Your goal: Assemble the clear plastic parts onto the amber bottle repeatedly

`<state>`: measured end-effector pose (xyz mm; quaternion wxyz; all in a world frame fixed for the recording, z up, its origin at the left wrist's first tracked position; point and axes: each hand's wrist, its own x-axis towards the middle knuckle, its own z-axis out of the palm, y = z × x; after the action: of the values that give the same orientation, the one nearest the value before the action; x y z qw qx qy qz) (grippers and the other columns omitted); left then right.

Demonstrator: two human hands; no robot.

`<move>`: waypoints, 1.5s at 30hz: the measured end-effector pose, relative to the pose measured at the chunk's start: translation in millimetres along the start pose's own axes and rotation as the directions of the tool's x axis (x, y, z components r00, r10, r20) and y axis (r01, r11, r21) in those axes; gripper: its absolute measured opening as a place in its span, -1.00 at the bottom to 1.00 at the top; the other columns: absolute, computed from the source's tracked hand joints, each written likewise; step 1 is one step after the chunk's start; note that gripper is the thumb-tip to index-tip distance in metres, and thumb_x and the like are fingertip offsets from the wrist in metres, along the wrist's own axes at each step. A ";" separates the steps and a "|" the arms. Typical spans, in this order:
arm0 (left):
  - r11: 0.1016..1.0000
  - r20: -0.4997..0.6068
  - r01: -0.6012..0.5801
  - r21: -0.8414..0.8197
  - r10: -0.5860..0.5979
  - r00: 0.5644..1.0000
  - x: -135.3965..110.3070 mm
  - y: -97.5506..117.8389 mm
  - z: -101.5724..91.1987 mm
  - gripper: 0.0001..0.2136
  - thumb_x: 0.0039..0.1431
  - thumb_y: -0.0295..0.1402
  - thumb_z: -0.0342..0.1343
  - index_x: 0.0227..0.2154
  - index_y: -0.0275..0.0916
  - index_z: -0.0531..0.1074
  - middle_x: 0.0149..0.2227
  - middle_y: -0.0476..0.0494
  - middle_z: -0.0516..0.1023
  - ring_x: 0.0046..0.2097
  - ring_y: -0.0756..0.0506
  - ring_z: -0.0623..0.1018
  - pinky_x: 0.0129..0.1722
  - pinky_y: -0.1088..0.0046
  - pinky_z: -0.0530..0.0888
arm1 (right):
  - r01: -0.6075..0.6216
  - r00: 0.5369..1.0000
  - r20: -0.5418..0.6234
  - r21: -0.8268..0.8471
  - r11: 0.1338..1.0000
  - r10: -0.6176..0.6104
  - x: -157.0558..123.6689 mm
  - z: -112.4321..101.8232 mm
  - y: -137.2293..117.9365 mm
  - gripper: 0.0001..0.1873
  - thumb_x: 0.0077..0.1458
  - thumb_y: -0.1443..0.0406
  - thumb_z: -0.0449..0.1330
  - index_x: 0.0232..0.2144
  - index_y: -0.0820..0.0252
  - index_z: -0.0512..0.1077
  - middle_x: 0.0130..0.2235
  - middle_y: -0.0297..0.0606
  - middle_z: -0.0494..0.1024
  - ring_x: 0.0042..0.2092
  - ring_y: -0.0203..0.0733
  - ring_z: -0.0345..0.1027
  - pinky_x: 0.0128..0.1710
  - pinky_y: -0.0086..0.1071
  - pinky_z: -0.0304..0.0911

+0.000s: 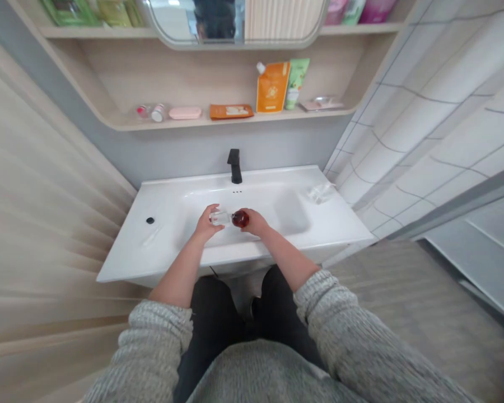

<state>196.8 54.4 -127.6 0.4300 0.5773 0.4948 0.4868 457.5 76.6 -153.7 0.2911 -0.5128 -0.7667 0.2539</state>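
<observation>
Hands were close together over the front part of the sink (277,193), both forearms bare and angled inward from pushed-up gray sleeves (331,302). Left hand (203,226) was curled around a clear container (220,219), digits along its near and far sides. Right hand (257,224) grasped a brown bottle (241,219) from its right side, wrist bent slightly inward. Bottle lay between the two hands, just right of the container, its narrow end directed left toward it; whether the two touched was too small to tell.

Black faucet (235,167) stood behind the hands at the back of the sink. Counter to the left: small round black piece (150,220), with a pale slim item (152,236) near it, too faint to name. Counter to the right: crumpled clear wrapper (320,193). Shelf (121,124) above held, left to right, two small bottles (157,112), pink case (185,113), flat orange packet (231,111), upright orange pouch (273,88) and green tube (296,84).
</observation>
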 end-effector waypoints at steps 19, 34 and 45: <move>0.996 -0.052 -0.087 -0.004 0.087 0.995 5.8 -16.6 -1.6 -0.23 -0.36 -0.33 0.55 0.05 -0.08 0.45 0.07 -0.15 0.61 0.12 -0.26 0.63 0.08 0.15 0.52 | -0.009 1.000 -0.023 0.057 0.998 0.010 -0.3 -0.6 -0.6 -0.18 -0.29 0.42 0.56 0.11 0.01 0.57 0.11 -0.23 0.70 0.13 0.11 0.58 0.24 -0.03 0.45; 0.995 -0.045 -0.096 -0.020 0.095 0.994 1.9 -3.2 -0.5 -0.22 -0.35 -0.29 0.58 0.09 -0.05 0.55 0.15 -0.24 0.63 0.25 -0.39 0.60 0.11 0.05 0.53 | -0.005 1.000 -0.018 0.022 1.000 0.005 0.2 -0.3 0.4 -0.16 -0.27 0.43 0.55 0.15 0.02 0.56 0.13 -0.20 0.69 0.15 0.13 0.58 0.25 -0.02 0.45; 0.998 -0.060 -0.044 -0.044 0.042 0.997 1.2 2.1 1.2 -0.17 -0.39 -0.28 0.59 0.12 -0.06 0.57 0.12 -0.24 0.65 0.20 -0.37 0.62 0.14 0.05 0.53 | -0.021 0.999 -0.023 0.064 0.998 0.023 -1.1 -3.5 -5.0 -0.20 -0.26 0.42 0.53 0.12 0.00 0.56 0.11 -0.23 0.69 0.14 0.10 0.58 0.26 -0.03 0.44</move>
<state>198.3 55.3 -125.5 0.4175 0.5634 0.4837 0.5237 457.2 74.2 -148.0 0.3136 -0.5148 -0.7490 0.2752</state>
